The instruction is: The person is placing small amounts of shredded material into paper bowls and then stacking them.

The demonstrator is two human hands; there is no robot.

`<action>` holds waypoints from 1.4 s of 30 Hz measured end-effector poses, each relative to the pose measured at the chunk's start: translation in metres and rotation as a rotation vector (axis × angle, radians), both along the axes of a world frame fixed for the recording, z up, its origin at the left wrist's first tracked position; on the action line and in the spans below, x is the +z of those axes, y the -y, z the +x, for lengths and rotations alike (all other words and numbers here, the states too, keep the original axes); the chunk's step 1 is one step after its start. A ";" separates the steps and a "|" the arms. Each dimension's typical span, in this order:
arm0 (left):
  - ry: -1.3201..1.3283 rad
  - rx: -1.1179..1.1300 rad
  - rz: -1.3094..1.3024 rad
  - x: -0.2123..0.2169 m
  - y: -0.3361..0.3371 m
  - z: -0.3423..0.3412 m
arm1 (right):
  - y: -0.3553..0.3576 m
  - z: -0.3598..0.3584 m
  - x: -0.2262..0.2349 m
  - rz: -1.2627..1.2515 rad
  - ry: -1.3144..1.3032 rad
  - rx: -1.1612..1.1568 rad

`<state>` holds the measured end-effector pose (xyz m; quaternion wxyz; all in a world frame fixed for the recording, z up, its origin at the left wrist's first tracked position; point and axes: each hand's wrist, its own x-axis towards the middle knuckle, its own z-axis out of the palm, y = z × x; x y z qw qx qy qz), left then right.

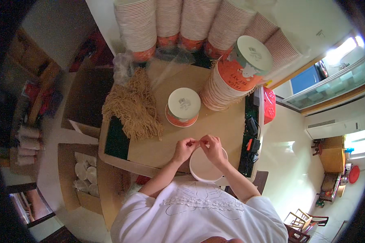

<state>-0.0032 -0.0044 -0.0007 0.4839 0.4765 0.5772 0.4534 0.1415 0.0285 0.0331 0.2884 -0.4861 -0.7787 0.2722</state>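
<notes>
A round paper bucket stands at the near edge of the table against my shirt, its pale inside facing up. My left hand and my right hand meet over its far rim, fingertips pinched together. Whatever lies between the fingertips is too small to make out. Just beyond, a short upside-down stack of orange paper buckets shows a pale round base. To the left lies a heap of tan cords, some hanging toward the near side.
A taller stack of orange and green buckets stands to the right. Several wrapped stacks of buckets line the back wall. Black adapters with cables sit along the right table edge. An open carton with wrapped goods is on the floor at left.
</notes>
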 end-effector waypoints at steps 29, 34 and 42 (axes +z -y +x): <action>-0.016 -0.019 -0.075 -0.004 0.005 -0.012 | -0.001 -0.001 0.007 -0.416 -0.108 0.102; -0.108 -0.111 -0.028 0.003 0.009 -0.014 | -0.002 0.004 0.002 -0.444 -0.143 0.071; 0.074 -0.039 -0.043 -0.022 0.007 -0.010 | -0.003 0.006 -0.002 -0.391 -0.022 0.025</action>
